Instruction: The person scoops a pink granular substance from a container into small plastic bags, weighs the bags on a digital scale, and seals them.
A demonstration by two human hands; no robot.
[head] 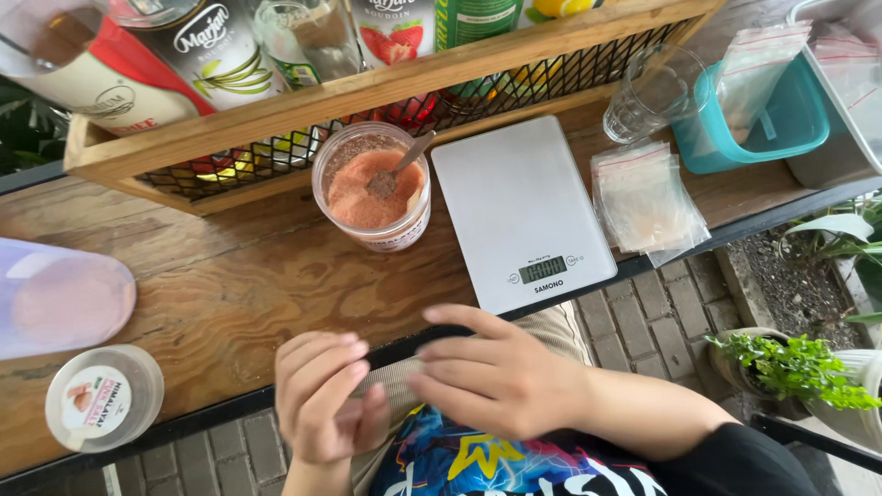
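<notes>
Both hands sit at the bench edge, below the kitchen scale. Left hand fingers curled, maybe pinching something clear, can't tell. Right hand fingers loosely spread, empty

Soft, even daylight with faint shadows; the hands are slightly motion-blurred, and the frame edges bend.

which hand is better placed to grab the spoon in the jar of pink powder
Probably the left. The spoon stands in the jar, almost straight ahead of the left hand. The right hand sits nearer the scale and would reach across.
</notes>
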